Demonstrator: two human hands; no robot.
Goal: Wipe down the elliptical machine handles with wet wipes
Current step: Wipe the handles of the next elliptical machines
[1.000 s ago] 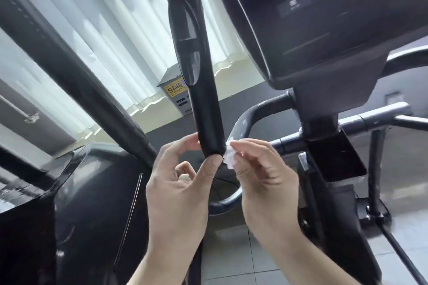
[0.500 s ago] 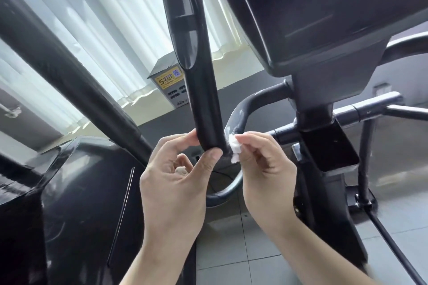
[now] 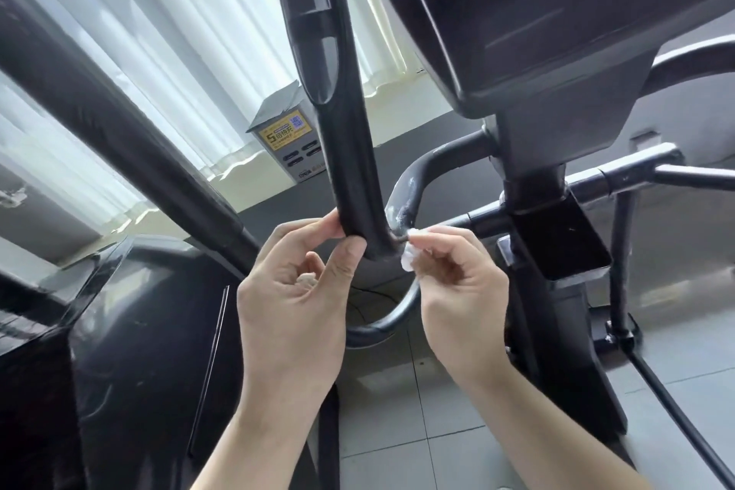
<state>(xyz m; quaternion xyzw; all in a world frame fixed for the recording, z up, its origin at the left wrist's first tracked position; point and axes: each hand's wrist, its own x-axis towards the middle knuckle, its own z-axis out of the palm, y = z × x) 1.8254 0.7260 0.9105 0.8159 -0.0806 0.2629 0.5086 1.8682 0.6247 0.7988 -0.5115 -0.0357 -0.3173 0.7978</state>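
Left hand (image 3: 294, 302) pinches handle (image 3: 350, 155); right hand (image 3: 457, 290) presses wipe (image 3: 409, 261) against it.

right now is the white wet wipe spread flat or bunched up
Bunched up: the small white wet wipe is a crumpled wad pinched in the right hand, low against the black padded handle.

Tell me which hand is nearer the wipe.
Right. The right hand pinches the wipe at the handle's base; the left hand holds that handle from its other side, off the wipe.
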